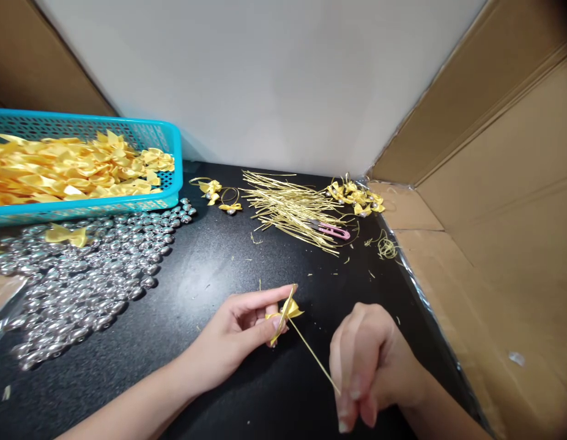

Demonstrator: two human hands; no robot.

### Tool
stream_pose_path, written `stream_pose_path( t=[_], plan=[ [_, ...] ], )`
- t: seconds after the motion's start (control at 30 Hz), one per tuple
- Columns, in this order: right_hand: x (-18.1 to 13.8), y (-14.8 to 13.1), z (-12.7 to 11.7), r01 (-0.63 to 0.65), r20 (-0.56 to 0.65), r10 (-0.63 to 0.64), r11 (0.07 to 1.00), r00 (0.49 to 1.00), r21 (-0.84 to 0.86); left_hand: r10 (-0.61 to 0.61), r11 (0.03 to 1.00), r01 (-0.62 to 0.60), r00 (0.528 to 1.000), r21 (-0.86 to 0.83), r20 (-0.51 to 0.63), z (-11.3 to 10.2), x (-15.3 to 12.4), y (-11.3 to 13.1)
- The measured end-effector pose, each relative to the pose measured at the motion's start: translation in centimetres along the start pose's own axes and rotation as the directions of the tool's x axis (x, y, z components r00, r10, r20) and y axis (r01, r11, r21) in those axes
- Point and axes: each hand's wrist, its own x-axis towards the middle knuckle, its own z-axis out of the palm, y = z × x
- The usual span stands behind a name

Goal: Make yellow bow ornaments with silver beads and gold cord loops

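Between its thumb and fingers, my left hand (232,335) holds a yellow satin ribbon bow (293,308) above the black table. A thin gold cord (312,351) is looped at the bow, stretched over the index fingertip, and one end runs down to the right. My right hand (372,354) is closed at that end, its fingers slightly blurred. The cord passes behind or into the fingers, so the exact grip is partly hidden. Whether a bead sits on the held bow is hidden by the fingers.
A turquoise basket (178,165) of yellow bows stands back left. Silver beads (95,275) spread before it, one bow (66,235) on top. Cut gold cords (287,205), a pink-handled snipper (333,230), finished bow loops (356,197) and cord scraps (386,245) lie farther back. Cardboard walls (507,153) flank the table.
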Motion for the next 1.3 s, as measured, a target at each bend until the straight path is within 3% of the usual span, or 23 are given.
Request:
stream_pose_path(
  t=[0.3,0.47,0.77,1.03,1.3],
  plan=[
    [-0.3,-0.5,-0.5,-0.054,0.054,0.051,0.997,0.997,0.053,0.005,1.0,-0.004,1.0,-0.027,0.006,0.1,-0.1,-0.1],
    [-0.3,-0.6,-0.6,-0.064,0.076,0.065,0.998,0.995,-0.012,0.001,1.0,-0.001,1.0,-0.009,-0.012,0.2,-0.1,-0.1],
    [0.6,-0.4,-0.2,0.097,-0.086,-0.109,0.986,0.99,-0.133,0.022,0.999,-0.022,1.0,0.045,-0.011,0.2,-0.1,-0.2],
    [-0.3,0.0,-0.5,0.002,0.002,-0.002,1.0,1.0,-0.005,0.069,0.992,-0.057,0.992,0.112,-0.109,0.5,-0.2,-0.5],
    [-0.3,-0.3,-0.7,0.034,0.013,-0.034,0.999,0.999,-0.026,0.073,0.991,-0.059,0.991,0.121,-0.115,0.5,-0.3,-0.5]
  ],
)
